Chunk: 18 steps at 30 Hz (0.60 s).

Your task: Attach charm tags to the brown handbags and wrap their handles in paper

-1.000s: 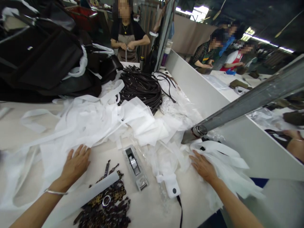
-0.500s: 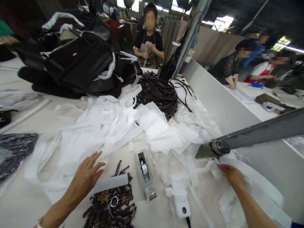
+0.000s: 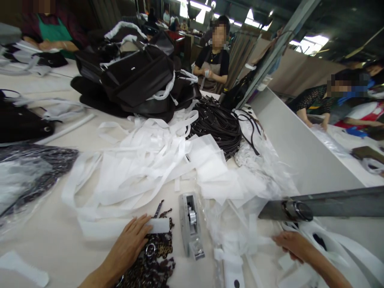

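My left hand lies with its fingers stretched out over a flat white strip, touching it. Under that strip is a heap of dark and brown chains with metal rings. On the right, my right hand is closed, with thumb and fingers pinching the end of a thin white strip. Between the hands stands a grey tape dispenser with a roll in it. A white device with a dark button lies nearer me, cut off by the lower edge.
Tangled white strips and white sheets cover the middle. Black bags and a bundle of dark straps lie behind. A metal post and dark cylinder stand right. Co-workers are beyond the table.
The view has turned left, so things appear farther right. My left hand has come down onto the white strip over the chains. My right hand now pinches a strip drawn out to its left.
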{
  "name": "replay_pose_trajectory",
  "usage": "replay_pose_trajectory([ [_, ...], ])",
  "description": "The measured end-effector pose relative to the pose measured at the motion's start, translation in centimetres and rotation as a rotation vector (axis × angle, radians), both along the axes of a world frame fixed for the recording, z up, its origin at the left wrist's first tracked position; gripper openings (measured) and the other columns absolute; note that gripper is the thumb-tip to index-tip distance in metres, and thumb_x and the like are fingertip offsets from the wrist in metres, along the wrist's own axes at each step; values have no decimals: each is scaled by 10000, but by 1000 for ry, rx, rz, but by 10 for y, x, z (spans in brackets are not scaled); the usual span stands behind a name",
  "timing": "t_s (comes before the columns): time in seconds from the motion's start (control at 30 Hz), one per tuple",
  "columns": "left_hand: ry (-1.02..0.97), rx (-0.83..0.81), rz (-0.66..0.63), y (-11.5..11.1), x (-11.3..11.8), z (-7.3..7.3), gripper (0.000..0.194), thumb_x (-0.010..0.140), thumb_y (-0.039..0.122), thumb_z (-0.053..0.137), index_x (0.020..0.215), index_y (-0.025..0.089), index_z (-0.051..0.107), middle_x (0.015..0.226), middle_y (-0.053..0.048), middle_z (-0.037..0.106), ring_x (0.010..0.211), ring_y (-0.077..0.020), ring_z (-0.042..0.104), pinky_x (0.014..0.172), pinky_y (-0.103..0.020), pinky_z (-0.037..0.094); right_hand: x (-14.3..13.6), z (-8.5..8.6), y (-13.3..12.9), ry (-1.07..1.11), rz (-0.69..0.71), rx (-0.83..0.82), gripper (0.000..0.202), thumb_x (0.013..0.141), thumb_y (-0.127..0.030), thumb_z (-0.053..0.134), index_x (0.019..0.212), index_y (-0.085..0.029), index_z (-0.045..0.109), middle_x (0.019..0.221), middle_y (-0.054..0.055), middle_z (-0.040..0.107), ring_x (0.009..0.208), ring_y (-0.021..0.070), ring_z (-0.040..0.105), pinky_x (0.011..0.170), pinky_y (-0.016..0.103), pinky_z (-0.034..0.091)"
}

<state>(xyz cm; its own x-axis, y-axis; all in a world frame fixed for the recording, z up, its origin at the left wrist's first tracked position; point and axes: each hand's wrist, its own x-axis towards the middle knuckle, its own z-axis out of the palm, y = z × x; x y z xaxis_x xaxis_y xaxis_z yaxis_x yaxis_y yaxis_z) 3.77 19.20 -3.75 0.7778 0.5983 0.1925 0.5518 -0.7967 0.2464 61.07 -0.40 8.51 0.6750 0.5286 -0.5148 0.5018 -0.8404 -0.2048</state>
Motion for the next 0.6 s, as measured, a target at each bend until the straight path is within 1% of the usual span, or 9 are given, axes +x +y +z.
replay_pose_trajectory([
  [0.03,11,1,19,-2,-1,-6,372,882,201,515,1241,268,587,1406,-57,559,1301,-239,506,1083,-427,414,-14,2,18,119,63,-6,373,725,-491,648,501,-208,555,388,15,524,332,156,483,342,264,341],
  [0.07,20,4,36,-3,-1,-13,387,882,218,524,1262,270,577,1414,-60,552,1307,-243,501,1084,-432,411,-30,5,41,207,121,66,362,750,-526,605,579,-207,602,483,32,607,414,171,559,387,269,396],
  [0.13,29,20,65,-4,-1,-23,382,883,260,543,1263,275,580,1412,-64,554,1300,-252,509,1075,-438,421,-58,10,96,182,169,302,377,784,-561,579,885,-215,689,811,63,737,728,212,695,604,298,534],
  [0.17,29,30,76,-4,-1,-27,368,883,276,550,1249,276,591,1401,-64,564,1286,-253,524,1066,-436,432,-69,10,127,116,156,409,439,782,-570,587,1031,-219,674,987,75,740,878,226,700,739,320,552],
  [0.23,22,51,93,-5,0,-31,335,882,291,557,1211,279,614,1374,-62,590,1252,-252,556,1045,-426,457,-83,5,187,21,114,549,597,778,-574,599,1230,-184,583,1250,124,655,1108,253,638,952,366,495],
  [0.3,15,68,99,-7,1,-33,318,882,292,557,1192,286,623,1358,-57,605,1231,-253,576,1026,-426,481,-86,-7,238,-67,98,529,782,741,-580,643,1355,-127,472,1391,191,538,1261,311,531,1053,436,411],
  [0.4,5,81,97,-10,0,-35,340,879,302,561,1215,305,611,1348,-49,615,1206,-253,599,987,-417,520,-85,-31,289,-94,48,395,985,614,-561,767,1392,-76,406,1349,254,547,1251,384,518,1051,522,375],
  [0.47,-7,73,107,-12,-1,-38,366,875,308,566,1240,313,597,1343,-46,620,1191,-248,610,965,-396,539,-86,-44,308,-87,22,363,987,572,-521,808,1374,-95,420,1260,230,613,1174,380,574,1019,542,390],
  [0.6,-12,38,141,-17,-2,-43,391,873,283,564,1262,314,581,1356,-42,609,1192,-250,610,960,-406,546,-94,-48,325,-159,46,426,823,695,-425,739,1398,-161,402,1203,157,655,1147,324,592,1032,509,383],
])
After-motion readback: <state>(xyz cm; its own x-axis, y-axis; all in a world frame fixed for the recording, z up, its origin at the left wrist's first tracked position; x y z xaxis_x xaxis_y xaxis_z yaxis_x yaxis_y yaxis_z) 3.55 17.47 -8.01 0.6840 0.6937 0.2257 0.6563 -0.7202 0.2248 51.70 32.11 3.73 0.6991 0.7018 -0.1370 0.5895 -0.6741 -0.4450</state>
